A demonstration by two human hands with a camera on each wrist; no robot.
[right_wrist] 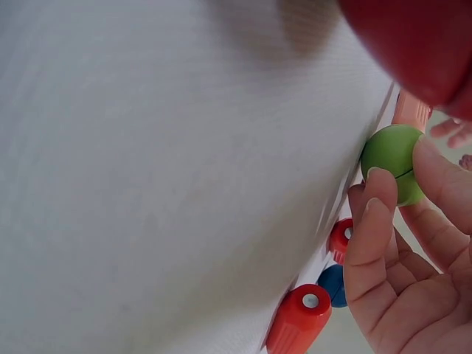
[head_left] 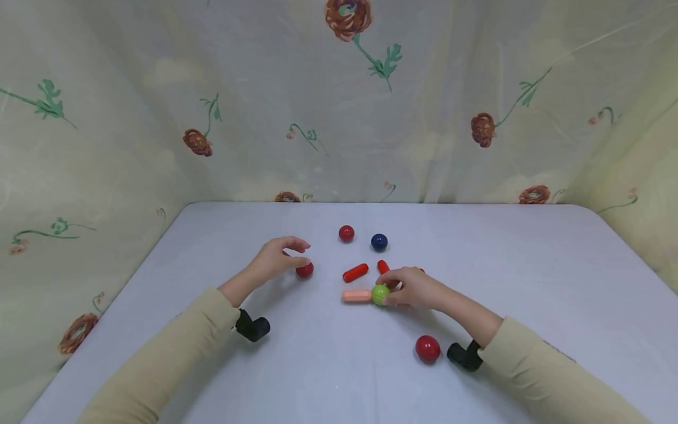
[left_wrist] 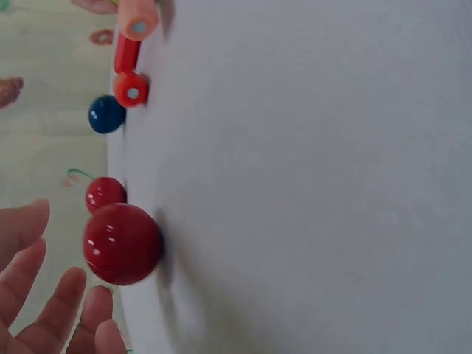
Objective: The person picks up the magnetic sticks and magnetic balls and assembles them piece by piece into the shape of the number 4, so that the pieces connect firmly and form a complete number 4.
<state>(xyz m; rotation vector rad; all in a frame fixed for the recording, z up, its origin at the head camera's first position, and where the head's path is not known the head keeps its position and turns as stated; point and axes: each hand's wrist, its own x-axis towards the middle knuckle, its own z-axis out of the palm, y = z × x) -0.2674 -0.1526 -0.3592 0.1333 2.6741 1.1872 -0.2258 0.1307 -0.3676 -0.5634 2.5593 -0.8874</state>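
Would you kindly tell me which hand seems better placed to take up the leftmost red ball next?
Probably the left hand: it is open close beside the leftmost red ball, while the right hand is farther off and pinches the green ball.

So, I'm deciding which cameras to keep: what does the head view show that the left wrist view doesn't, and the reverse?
Head only: both sleeves, black wrist cameras and the red ball beside the right one.
Left wrist only: pale discs on the ends of the pink stick and a red stick.
Both: the left hand, blue ball, pink stick and two other red balls.
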